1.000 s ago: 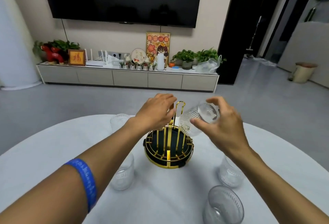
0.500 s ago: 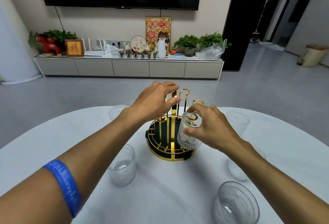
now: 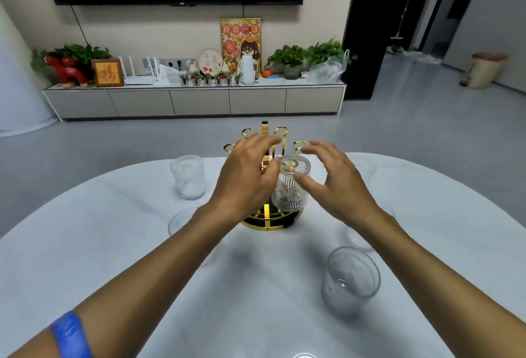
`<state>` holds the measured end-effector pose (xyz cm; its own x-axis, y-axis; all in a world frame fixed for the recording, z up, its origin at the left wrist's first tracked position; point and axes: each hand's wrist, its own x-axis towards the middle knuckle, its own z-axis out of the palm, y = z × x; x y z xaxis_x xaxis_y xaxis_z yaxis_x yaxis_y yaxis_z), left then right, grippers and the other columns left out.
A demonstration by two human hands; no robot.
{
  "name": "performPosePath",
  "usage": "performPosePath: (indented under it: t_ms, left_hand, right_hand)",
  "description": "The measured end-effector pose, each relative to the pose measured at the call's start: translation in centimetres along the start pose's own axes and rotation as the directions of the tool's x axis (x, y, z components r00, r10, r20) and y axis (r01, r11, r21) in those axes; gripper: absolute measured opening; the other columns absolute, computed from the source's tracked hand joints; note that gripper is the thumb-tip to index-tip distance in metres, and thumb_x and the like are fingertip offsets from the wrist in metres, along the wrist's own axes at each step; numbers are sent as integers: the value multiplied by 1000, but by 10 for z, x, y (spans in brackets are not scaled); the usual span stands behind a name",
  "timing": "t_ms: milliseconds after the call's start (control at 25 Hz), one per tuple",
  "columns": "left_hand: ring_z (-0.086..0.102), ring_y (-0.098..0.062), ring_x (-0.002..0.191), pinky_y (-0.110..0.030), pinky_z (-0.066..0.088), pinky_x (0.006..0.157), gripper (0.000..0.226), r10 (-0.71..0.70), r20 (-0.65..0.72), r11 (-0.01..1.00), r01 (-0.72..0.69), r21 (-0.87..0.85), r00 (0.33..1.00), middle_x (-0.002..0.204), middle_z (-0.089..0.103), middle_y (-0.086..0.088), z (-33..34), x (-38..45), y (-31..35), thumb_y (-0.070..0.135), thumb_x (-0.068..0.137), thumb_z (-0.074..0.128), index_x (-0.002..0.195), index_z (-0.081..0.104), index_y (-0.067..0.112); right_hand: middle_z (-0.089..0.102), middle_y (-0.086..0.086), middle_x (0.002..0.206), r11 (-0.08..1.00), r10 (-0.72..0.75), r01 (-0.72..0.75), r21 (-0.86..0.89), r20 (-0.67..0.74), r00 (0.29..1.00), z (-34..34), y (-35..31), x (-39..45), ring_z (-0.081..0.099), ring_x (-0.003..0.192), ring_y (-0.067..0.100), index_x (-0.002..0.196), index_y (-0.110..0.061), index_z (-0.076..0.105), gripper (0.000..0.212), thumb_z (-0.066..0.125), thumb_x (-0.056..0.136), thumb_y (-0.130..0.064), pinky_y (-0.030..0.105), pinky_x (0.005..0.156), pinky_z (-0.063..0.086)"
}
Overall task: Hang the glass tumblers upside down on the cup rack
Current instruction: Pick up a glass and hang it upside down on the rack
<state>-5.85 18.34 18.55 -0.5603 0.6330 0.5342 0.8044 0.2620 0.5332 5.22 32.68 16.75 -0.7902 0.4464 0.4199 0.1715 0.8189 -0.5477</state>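
The gold wire cup rack (image 3: 269,223) with a dark base stands at the middle of the white table (image 3: 108,243). One ribbed glass tumbler (image 3: 290,186) hangs upside down on a peg at the rack's front right. My right hand (image 3: 338,184) is just right of it, fingers spread and off the glass. My left hand (image 3: 244,172) hovers over the rack's left side with fingers apart, its thumb close to the hung tumbler. Upright tumblers stand at the far left (image 3: 188,176) and near right (image 3: 350,278). Another tumbler (image 3: 180,222) is partly hidden behind my left forearm.
A faint tumbler (image 3: 359,241) stands beside my right forearm. A glass rim (image 3: 304,355) shows at the bottom edge. Beyond the table are grey floor, a low TV cabinet (image 3: 196,101) with plants and ornaments, and a bin (image 3: 484,70) at the right.
My right hand lowered the tumbler upside down onto a rack peg and let go, its fingers now spread. My left hand has loosened from the rack's top.
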Motion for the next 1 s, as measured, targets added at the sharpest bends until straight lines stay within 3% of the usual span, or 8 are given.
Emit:
performPosePath:
  t_ms: [120,280,440,560,680,760,880,1000]
  left_hand:
    - [56,-13,112,-39,49,93,50,70,248,997,-58,-58,966,127,64,6,30,-75,36,50,83,55,129,54,30]
    - [38,-18,131,-42,38,104,103,-81,637,997,62,51,767,152,36,7,84,-113,63,70,62,65,147,20,34]
    - [49,-15,110,-32,48,85,82,-106,466,994,94,49,879,125,52,8,86,-116,73,53,59,74,130,37,32]
    - [48,-6,103,-22,46,81,73,89,216,990,-63,-125,972,117,51,16,52,-109,80,49,60,75,122,39,35]
    - [51,-12,106,-22,44,88,67,307,0,941,-303,-151,952,119,54,9,15,-87,92,41,67,77,124,45,24]
    - [52,-20,111,-30,44,92,64,411,-41,907,-413,-80,911,124,57,-2,-4,-70,96,31,71,78,125,46,17]
    - [47,-15,124,-29,38,103,68,447,63,893,-441,-85,892,134,54,-3,-23,-41,80,38,75,75,132,45,16]
    - [43,-1,121,-26,36,102,51,244,67,969,-240,-59,967,136,53,6,-31,5,42,50,87,56,132,49,26]
  right_hand:
    - [67,-6,113,957,212,-155,247,-222,952,-19,14,-59,61,105,15,106,-25,65,17,65,88,-24,26,82,50]
    - [72,-10,95,865,426,-346,364,-167,889,-25,28,-129,66,82,4,91,-31,66,14,67,87,-17,13,61,45]
    - [70,-10,100,872,454,-408,268,-136,881,-43,26,-163,64,94,15,96,-31,63,14,67,86,-22,33,75,50]
    - [71,-8,94,799,558,-533,278,-13,830,-59,9,-157,66,78,13,97,-38,59,22,59,84,-55,41,72,54]
    - [76,16,92,286,508,-648,706,462,727,-68,-20,-119,71,76,34,97,-26,74,42,55,85,-61,47,71,59]
    - [75,18,89,87,416,-629,773,545,728,-71,-34,-90,71,81,37,93,-17,77,42,64,80,-54,42,66,59]
    - [73,16,80,77,421,-552,830,475,773,-70,-34,-49,70,67,30,100,-14,71,36,69,78,-43,34,53,57]
    - [72,16,97,279,462,-385,879,229,857,-77,-10,-2,73,69,23,110,-18,63,37,72,78,-35,32,55,58]
